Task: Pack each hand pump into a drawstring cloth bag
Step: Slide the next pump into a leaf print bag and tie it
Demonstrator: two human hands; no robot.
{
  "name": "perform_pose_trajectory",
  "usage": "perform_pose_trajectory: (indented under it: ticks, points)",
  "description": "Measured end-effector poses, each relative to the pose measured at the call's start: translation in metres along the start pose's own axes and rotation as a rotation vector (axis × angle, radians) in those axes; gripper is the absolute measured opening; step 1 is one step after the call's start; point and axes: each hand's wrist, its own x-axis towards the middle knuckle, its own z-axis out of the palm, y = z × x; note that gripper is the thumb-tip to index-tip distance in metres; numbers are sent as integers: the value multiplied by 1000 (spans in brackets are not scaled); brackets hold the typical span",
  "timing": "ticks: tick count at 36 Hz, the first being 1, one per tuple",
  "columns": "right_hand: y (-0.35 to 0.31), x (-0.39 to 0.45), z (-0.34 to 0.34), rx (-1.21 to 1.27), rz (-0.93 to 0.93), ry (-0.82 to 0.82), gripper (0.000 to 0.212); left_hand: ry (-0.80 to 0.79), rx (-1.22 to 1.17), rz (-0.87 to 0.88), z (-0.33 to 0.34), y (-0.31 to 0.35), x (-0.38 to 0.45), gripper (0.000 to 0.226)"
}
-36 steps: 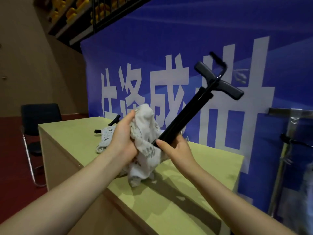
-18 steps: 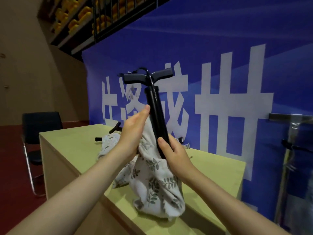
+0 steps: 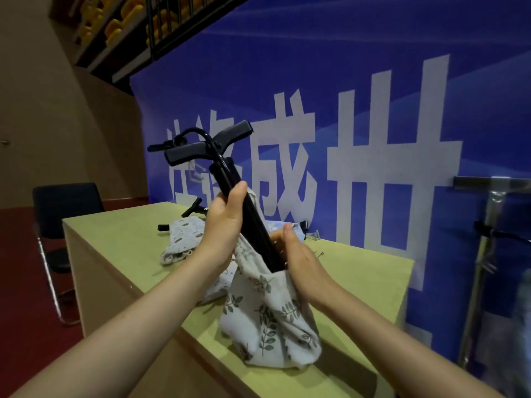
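Note:
A black hand pump (image 3: 253, 225) with a T-handle leans up and to the left, its lower end inside the mouth of a white leaf-print drawstring bag (image 3: 270, 320). The bag's bottom rests on the table. My left hand (image 3: 224, 225) grips the pump barrel on its left side, together with the cloth edge there. My right hand (image 3: 298, 262) pinches the bag's rim to the right of the barrel. Farther back lies a second printed bag (image 3: 184, 239), with the black parts of another pump (image 3: 195, 206) sticking out beside it.
The yellow-green table (image 3: 367, 285) has its near edge running diagonally below my arms. A black chair (image 3: 57, 208) stands at the left on red floor. A blue banner (image 3: 373, 124) is behind the table, and a metal stand (image 3: 488, 254) at the right.
The pump swung from leaning right to upright, then tipped left, and its lower end went into the bag. The bunched bag opened out and now hangs down. My left hand shifted onto the barrel.

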Motion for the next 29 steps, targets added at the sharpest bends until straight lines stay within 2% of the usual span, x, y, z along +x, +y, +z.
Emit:
perform_pose_trajectory:
  ticks: [2, 4, 5, 7, 9, 11, 13, 16, 18, 21, 23, 26, 29]
  points:
    - [5, 2, -10, 32, 86, 171, 44, 49, -15, -22, -2, 2, 2, 29]
    - [13, 3, -24, -94, 163, 195, 37, 78, -57, -45, -5, 4, 6, 29]
    - [18, 2, -31, -136, 210, 126, 41, 85, -65, -49, -6, 5, 8, 30]
    - [24, -1, -39, -41, 418, -98, 52, 93, -63, -47, -7, 6, 10, 30]
    - [28, -5, -41, 67, 563, -256, 51, 98, -64, -45, -7, 7, 10, 30]
    - [28, -4, -39, 70, 533, -230, 36, 90, -68, -41, -6, 8, 11, 30]
    - [24, -1, -37, 3, 412, -93, 29, 86, -55, -13, -5, 7, 11, 27]
    - [13, 5, -39, -161, 221, 101, 39, 77, 54, 84, -5, 7, 13, 21]
    - [4, 11, -43, -141, 199, 215, 41, 52, 154, 127, -9, 8, 17, 17]
    - [-15, 23, -51, 36, 272, 314, 43, -35, 295, 115, -17, 12, 28, 22]
    - [-31, 32, -57, 172, 270, 325, 37, -99, 394, 106, -20, 16, 33, 18]
    - [-59, 49, -68, 413, 175, 260, 21, -174, 530, 115, -21, 22, 36, 17]
    - [-92, 64, -82, 546, 85, 163, 20, -280, 693, 121, -24, 29, 40, 21]
